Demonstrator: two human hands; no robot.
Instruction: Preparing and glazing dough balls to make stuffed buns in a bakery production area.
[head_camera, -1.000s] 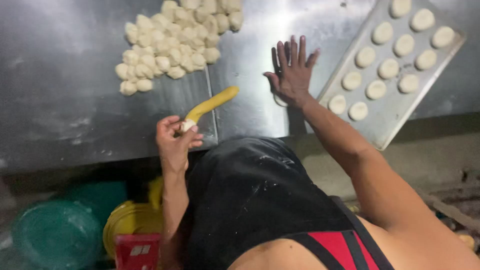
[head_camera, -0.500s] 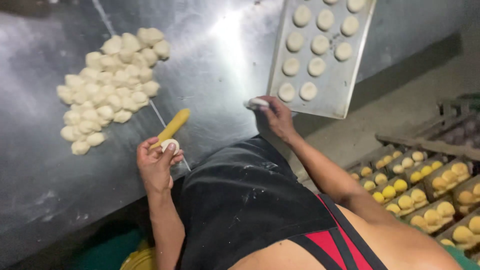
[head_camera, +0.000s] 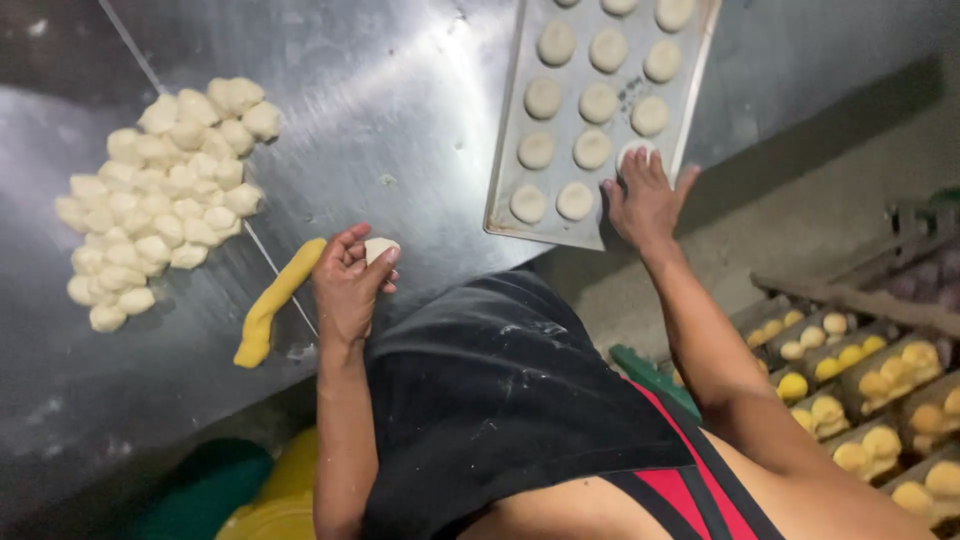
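My left hand (head_camera: 350, 280) holds a small white dough piece (head_camera: 380, 248) between thumb and fingers, just above the steel table (head_camera: 400, 110). A yellow roll of filling (head_camera: 277, 300) lies on the table beside that hand. My right hand (head_camera: 645, 200) presses flat on a dough round (head_camera: 634, 153) at the near right corner of a metal baking tray (head_camera: 505, 190). Several flattened dough rounds (head_camera: 598, 103) sit in rows on the tray. A heap of small white dough lumps (head_camera: 160, 200) lies at the left of the table.
Below the table at the right, racks hold trays of yellow and pale buns (head_camera: 880, 400). Green and yellow plastic tubs (head_camera: 250, 490) stand under the table's front edge at the left. The tray overhangs the table's edge.
My right hand carried a dough piece onto the tray and now presses it flat. My left hand left the yellow roll and holds a dough piece. The view shifted right.
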